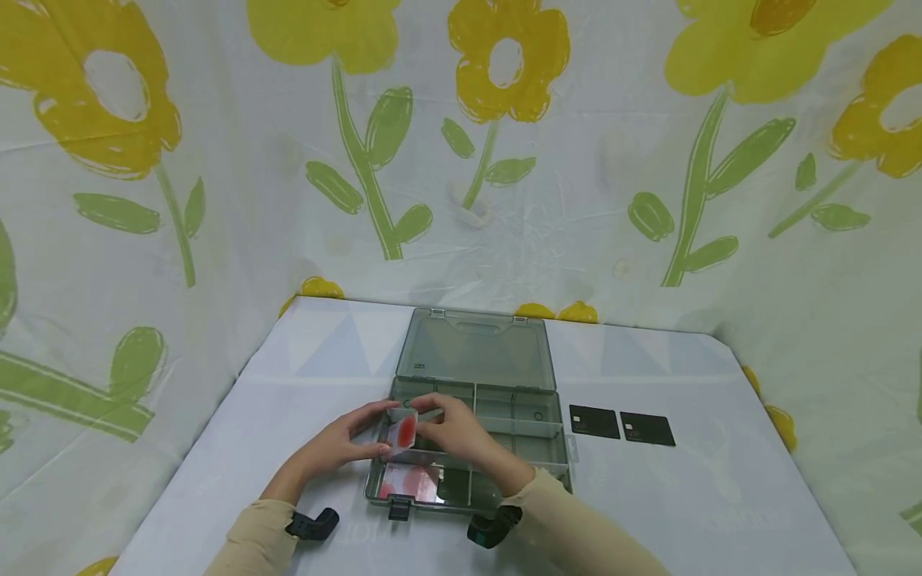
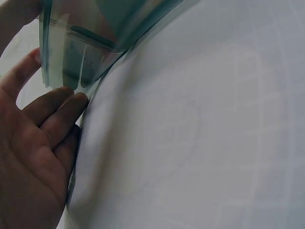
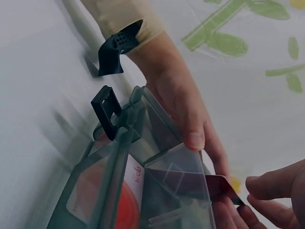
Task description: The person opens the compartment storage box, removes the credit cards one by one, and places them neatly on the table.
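Observation:
A white card with a red shape (image 1: 406, 432) stands tilted in a left compartment of the grey-green translucent organizer box (image 1: 495, 404). My right hand (image 1: 461, 432) pinches at the card's right edge with curved fingers; the contact is partly hidden. My left hand (image 1: 342, 440) spans the box's left side, with thumb and fingers apart, touching its wall. In the left wrist view, straight fingers of the left hand (image 2: 43, 129) lie against the clear plastic. The right wrist view shows the card (image 3: 221, 186) sticking out past the compartment wall, near the right hand (image 3: 281, 193).
A pink and white card (image 1: 408, 482) lies in a front compartment, with a dark piece (image 1: 454, 486) beside it. Two black cards (image 1: 595, 422) (image 1: 647, 429) lie right of the box. The lid (image 1: 477, 348) is folded back. A latch (image 1: 400, 507) projects at the front.

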The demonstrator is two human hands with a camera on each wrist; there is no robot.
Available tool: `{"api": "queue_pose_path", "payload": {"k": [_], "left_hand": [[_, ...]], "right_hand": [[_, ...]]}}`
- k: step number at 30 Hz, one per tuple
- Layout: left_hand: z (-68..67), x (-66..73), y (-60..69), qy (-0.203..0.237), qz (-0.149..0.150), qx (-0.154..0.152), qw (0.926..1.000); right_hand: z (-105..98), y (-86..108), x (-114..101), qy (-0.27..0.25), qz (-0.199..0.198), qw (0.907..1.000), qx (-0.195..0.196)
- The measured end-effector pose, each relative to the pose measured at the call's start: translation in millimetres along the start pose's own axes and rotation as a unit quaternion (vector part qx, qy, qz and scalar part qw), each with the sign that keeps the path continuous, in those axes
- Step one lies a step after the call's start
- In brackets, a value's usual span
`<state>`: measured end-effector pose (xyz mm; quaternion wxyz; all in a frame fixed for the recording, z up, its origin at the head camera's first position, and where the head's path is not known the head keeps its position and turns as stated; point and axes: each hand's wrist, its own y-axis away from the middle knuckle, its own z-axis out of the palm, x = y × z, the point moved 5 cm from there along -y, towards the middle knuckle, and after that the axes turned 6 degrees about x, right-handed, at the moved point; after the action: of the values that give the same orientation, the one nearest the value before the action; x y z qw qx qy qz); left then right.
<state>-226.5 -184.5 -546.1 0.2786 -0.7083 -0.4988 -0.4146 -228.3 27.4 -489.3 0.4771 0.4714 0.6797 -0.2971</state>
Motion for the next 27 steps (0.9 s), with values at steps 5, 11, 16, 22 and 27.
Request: {"api": "queue_pose_path", "payload": {"k": [5, 11, 16, 22, 27], "left_hand": [[1.0, 0.5, 0.2, -0.001, 0.009, -0.005, 1.0], [-0.1, 3.2, 0.6, 0.003, 0.002, -0.005, 1.0], [-0.4, 4.8, 2.0, 0.001, 0.006, -0.006, 1.0], [-0.4, 3.1, 1.2, -0.003, 0.008, -0.005, 1.0], [0.0, 4.2, 1.3, -0.003, 0.014, -0.004, 0.9999]], "right_hand": [[4.5, -1.3, 0.3, -0.014, 0.006, 0.9999, 0.007], [6.4, -1.8, -0.2, -0.028, 0.016, 0.9994, 0.009], [10.0, -3.0, 1.8, -0.039, 0.023, 0.999, 0.003], [13.5, -5.2, 4.3, -0.032, 0.028, 0.9991, 0.004], [12.8, -5.4, 3.5, -0.032, 0.029, 0.999, 0.007]]}}
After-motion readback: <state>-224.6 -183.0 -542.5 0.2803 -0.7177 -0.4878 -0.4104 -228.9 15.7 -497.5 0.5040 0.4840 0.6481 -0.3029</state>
